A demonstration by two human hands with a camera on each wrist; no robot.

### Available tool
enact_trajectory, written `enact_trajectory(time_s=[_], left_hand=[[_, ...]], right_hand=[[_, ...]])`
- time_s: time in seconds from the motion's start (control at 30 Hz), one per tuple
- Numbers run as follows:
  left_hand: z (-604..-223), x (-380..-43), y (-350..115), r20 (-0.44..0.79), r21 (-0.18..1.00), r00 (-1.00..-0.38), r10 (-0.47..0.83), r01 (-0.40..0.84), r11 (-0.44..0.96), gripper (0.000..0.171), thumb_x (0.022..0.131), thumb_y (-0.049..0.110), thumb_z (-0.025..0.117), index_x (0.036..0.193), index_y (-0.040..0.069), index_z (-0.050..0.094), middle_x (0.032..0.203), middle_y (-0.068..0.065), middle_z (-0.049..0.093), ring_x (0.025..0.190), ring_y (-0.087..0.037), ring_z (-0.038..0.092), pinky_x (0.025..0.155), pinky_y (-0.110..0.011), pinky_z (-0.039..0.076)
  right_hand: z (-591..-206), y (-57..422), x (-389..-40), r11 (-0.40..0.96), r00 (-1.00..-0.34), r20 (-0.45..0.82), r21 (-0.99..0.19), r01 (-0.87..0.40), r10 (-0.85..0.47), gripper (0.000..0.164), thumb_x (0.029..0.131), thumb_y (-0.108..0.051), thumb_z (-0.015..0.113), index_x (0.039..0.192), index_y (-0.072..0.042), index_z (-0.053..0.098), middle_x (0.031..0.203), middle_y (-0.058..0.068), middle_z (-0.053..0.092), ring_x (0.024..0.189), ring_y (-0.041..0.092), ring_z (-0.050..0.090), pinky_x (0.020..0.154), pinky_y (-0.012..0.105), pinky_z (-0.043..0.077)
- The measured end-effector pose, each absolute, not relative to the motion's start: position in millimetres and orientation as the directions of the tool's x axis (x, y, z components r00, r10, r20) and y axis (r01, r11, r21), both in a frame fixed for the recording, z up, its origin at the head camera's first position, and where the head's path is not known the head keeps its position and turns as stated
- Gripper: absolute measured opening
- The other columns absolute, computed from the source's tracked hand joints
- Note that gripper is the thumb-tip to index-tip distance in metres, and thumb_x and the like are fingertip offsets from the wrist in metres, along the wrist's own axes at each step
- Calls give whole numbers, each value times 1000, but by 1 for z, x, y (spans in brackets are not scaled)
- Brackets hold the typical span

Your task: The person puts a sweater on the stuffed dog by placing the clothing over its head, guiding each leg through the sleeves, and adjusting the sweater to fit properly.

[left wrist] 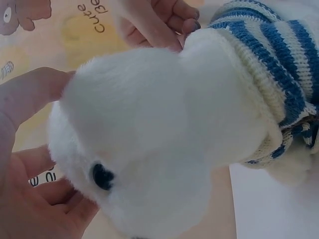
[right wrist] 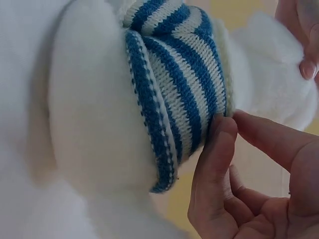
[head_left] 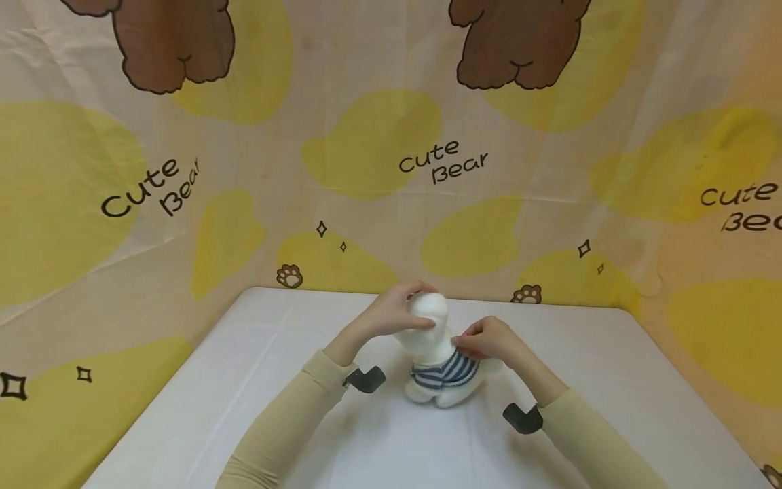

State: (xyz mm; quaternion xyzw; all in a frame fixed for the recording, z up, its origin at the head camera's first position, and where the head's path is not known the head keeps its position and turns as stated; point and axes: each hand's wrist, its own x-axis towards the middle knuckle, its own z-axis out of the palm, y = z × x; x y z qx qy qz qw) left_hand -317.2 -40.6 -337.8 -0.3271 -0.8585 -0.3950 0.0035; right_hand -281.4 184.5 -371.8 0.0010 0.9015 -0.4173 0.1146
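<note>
A white plush toy (head_left: 430, 346) with a black eye sits on the table, wearing a blue-and-white striped knit sweater (right wrist: 184, 84). My left hand (head_left: 397, 312) grips the toy's head from the side, thumb and fingers spread round it; the left wrist view shows the white plush head (left wrist: 134, 104) between them. With thumb and forefinger my right hand (head_left: 491, 339) pinches the sweater's edge near the neck, as the right wrist view shows. The sweater is bunched around the toy's upper body, and its lower hem is rolled. Part of the toy's far side is hidden.
The white table (head_left: 293, 407) spreads around the toy on all sides. Behind and beside it hangs a yellow-and-beige cloth (head_left: 366, 224) printed with bears and lettering. Dark wrist-worn pieces (head_left: 366, 380) stick out from both sleeves.
</note>
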Motion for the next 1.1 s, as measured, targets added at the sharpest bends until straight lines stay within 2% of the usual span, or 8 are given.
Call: enact_trajectory(time_s=[0.4, 0.63, 0.77, 0.9, 1.0, 1.1], left_hand=[[-341, -320, -42, 280, 668, -780, 560, 578, 470, 53, 73, 27, 81, 121, 19, 61, 123, 0, 59, 108, -17, 54, 86, -36, 48], [-340, -318, -42, 283, 662, -775, 565, 584, 470, 54, 73, 26, 81, 122, 17, 60, 122, -1, 60, 107, -18, 54, 85, -36, 48], [-341, -319, -43, 287, 658, -774, 565, 588, 471, 54, 73, 27, 80, 122, 18, 60, 122, 0, 60, 108, -17, 55, 86, -37, 48], [-342, -325, -46, 267, 721, -779, 567, 553, 419, 49, 81, 31, 74, 125, 17, 58, 126, -1, 58, 116, -21, 54, 95, -41, 45], [-347, -335, -51, 239, 798, -809, 536, 479, 367, 43, 91, 35, 62, 128, 15, 56, 129, -4, 58, 121, -25, 52, 101, -44, 41], [-357, -350, -58, 199, 851, -837, 509, 405, 333, 40, 98, 35, 50, 130, 12, 56, 131, -7, 58, 124, -26, 51, 104, -46, 39]], right_hand=[[-371, 177, -286, 576, -975, -192, -812, 96, -108, 20, 83, -17, 67, 85, 3, 70, 69, 2, 66, 61, 9, 61, 60, 24, 54], [-369, 170, -288, 425, -969, -204, -896, 128, -137, 22, 85, -16, 64, 89, 6, 69, 71, 1, 69, 61, 6, 62, 59, 20, 54], [-369, 170, -289, 409, -968, -205, -903, 130, -145, 22, 85, -17, 66, 89, 5, 68, 68, 0, 68, 60, 5, 61, 58, 19, 53], [-369, 175, -286, 410, -976, -185, -904, 123, -115, 26, 90, -20, 63, 95, 5, 66, 72, 2, 67, 64, 7, 62, 62, 21, 54], [-367, 176, -279, 405, -992, -101, -912, 59, -82, 34, 94, -27, 58, 104, 5, 62, 81, 7, 69, 71, 10, 65, 67, 25, 56], [-361, 169, -269, 429, -999, -4, -903, -17, -48, 43, 92, -37, 59, 112, 1, 58, 93, 12, 70, 78, 15, 67, 70, 30, 56]])
